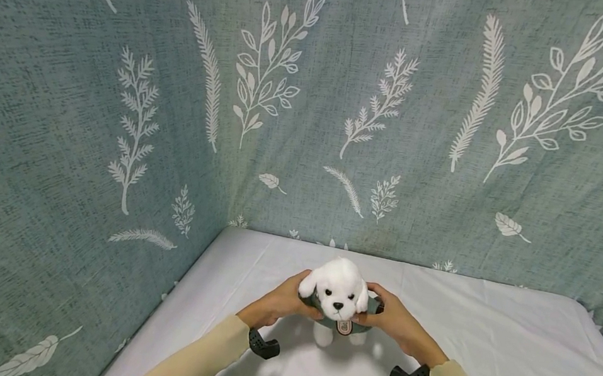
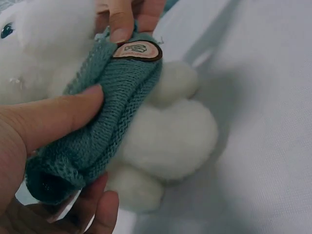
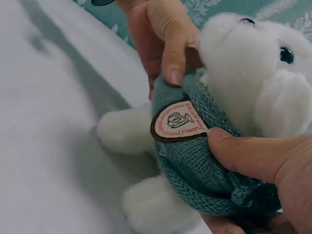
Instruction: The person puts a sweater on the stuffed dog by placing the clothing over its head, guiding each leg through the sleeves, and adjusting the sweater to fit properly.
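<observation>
A white plush dog (image 1: 339, 285) faces me, upright on the white surface, with its legs below. It wears a teal knitted sweater (image 2: 114, 92) with a pink oval patch (image 3: 178, 122) edged in brown on the chest. From the left side my left hand (image 1: 287, 297) grips the dog's body, its thumb lying over the knit and its fingers underneath. On the other side my right hand (image 1: 395, 320) pinches the sweater, thumb at the edge of the patch. The dog's back is hidden in all views.
A white cloth (image 1: 486, 346) covers the table under the dog. Grey-green curtains (image 1: 310, 119) with white leaf prints rise behind it and along the left. Each wrist carries a black camera mount (image 1: 264, 344).
</observation>
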`<move>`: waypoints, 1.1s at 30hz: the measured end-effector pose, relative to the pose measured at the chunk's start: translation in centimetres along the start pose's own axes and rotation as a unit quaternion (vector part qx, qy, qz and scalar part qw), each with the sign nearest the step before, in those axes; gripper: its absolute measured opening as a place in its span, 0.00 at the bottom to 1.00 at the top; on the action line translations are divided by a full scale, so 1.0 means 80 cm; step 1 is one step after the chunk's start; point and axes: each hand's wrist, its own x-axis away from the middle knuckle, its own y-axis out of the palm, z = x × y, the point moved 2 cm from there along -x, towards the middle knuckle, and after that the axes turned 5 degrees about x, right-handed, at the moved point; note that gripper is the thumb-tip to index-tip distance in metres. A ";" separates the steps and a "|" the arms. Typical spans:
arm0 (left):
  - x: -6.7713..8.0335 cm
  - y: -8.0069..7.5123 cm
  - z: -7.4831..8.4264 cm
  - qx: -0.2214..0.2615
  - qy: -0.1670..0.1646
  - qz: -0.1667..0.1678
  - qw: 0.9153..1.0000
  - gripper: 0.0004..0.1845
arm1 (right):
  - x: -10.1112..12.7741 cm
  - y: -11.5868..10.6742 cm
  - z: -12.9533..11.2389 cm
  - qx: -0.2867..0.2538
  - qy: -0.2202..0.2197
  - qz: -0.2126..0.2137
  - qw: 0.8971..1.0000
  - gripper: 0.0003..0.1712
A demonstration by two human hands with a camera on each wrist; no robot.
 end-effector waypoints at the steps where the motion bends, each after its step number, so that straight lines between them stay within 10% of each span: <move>1: 0.000 0.000 0.000 -0.002 0.002 0.002 1.000 0.42 | 0.000 0.000 0.000 0.010 -0.003 0.000 1.000 0.48; 18: 0.004 0.003 0.004 -0.063 0.058 0.018 0.996 0.32 | -0.005 0.000 -0.004 0.194 -0.094 0.075 0.974 0.40; 26: 0.001 0.010 0.004 -0.066 0.084 0.018 0.994 0.26 | -0.007 0.006 -0.010 0.205 -0.146 0.086 0.964 0.22; 33: 0.003 0.012 0.015 -0.008 0.039 0.031 0.999 0.31 | -0.001 0.003 -0.014 0.151 -0.113 0.083 0.979 0.25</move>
